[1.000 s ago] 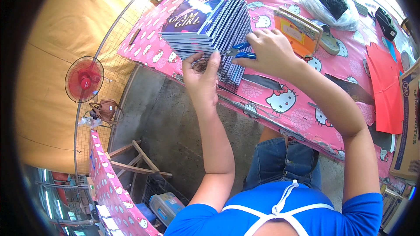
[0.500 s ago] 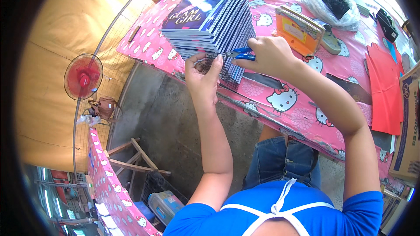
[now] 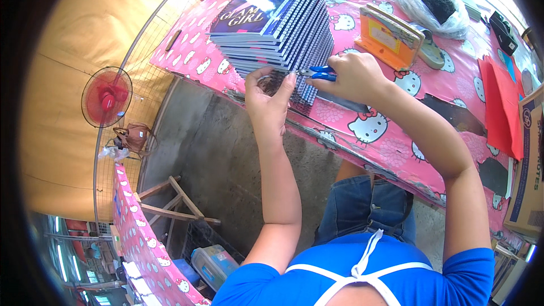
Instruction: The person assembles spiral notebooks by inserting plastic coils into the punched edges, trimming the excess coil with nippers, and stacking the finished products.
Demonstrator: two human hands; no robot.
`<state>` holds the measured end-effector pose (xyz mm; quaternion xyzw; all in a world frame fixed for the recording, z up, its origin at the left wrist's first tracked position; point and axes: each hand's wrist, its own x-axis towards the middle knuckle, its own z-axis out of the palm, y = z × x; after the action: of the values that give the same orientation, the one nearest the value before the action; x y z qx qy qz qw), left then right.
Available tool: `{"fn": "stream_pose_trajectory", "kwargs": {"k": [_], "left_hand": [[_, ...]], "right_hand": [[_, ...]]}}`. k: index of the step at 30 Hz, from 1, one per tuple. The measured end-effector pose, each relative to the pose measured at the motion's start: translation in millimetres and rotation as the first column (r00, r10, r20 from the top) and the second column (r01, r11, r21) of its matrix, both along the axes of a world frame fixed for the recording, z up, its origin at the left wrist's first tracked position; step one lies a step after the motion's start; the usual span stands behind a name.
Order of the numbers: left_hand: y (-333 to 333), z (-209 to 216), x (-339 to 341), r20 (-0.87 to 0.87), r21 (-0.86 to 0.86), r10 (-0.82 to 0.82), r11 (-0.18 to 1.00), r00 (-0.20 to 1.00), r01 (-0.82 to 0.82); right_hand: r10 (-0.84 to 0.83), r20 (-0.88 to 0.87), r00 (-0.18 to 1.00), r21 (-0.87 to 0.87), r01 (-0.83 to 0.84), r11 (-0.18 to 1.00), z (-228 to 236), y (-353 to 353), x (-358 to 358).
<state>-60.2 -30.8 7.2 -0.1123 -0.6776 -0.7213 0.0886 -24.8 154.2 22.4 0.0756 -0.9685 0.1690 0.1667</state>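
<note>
A tall stack of spiral notebooks [image 3: 266, 5] with dark blue covers stands on the pink table, wire bindings facing right. My left hand [image 3: 268, 99] is curled round the stack's near lower corner. Its thumb and fingers grip a spiral notebook there, though the fingertips are partly hidden. A dark tangle shows between thumb and forefinger. In my right hand [image 3: 358, 76] are small pliers [image 3: 322, 72] with blue handles and metal jaws. The jaws point left and reach the binding beside my left thumb.
Right of the stack stands an orange box [image 3: 386, 39], with a roll of tape [image 3: 429, 54] behind it. A clear plastic bag [image 3: 435, 5] of black material lies farther back. Red sheets [image 3: 501, 105] and a cardboard carton [image 3: 524, 164] are at the right. A red fan [image 3: 106, 97] stands left.
Both hands and the pliers have shifted slightly to the right along the near corner of the stack. The grips look the same, and the view has tilted a little.
</note>
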Motion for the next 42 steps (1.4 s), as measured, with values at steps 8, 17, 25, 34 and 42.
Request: {"fn": "stream_pose_trajectory", "kwargs": {"k": [8,17,25,34,42], "left_hand": [[0.7,2.1,7.8,0.172,0.077,-0.026,0.997,0.985,0.012],[-10.6,-2.7,3.6,0.179,0.093,-0.034,0.995,0.983,0.017],[-5.4,-4.0,9.7,0.122,-0.022,-0.048,0.998,0.991,0.051],[-13.5,-14.7,6.5,0.202,0.091,-0.018,0.996,0.979,-0.001],[-15.5,-21.3,7.5,0.203,0.029,-0.025,0.999,0.979,0.02]], "right_hand": [[0.013,-0.458,0.889,0.056,0.014,0.998,-27.7,7.5,-3.4],[-0.033,0.145,0.989,0.027,0.029,0.999,-2.2,-1.5,8.3],[0.008,-0.157,0.988,0.032,-0.003,0.999,-28.4,-3.7,0.0],[0.068,-0.547,0.834,0.092,-0.021,0.996,-42.6,4.9,1.1],[-0.053,0.339,0.939,0.018,0.051,0.999,-13.6,-12.8,11.5]]}}
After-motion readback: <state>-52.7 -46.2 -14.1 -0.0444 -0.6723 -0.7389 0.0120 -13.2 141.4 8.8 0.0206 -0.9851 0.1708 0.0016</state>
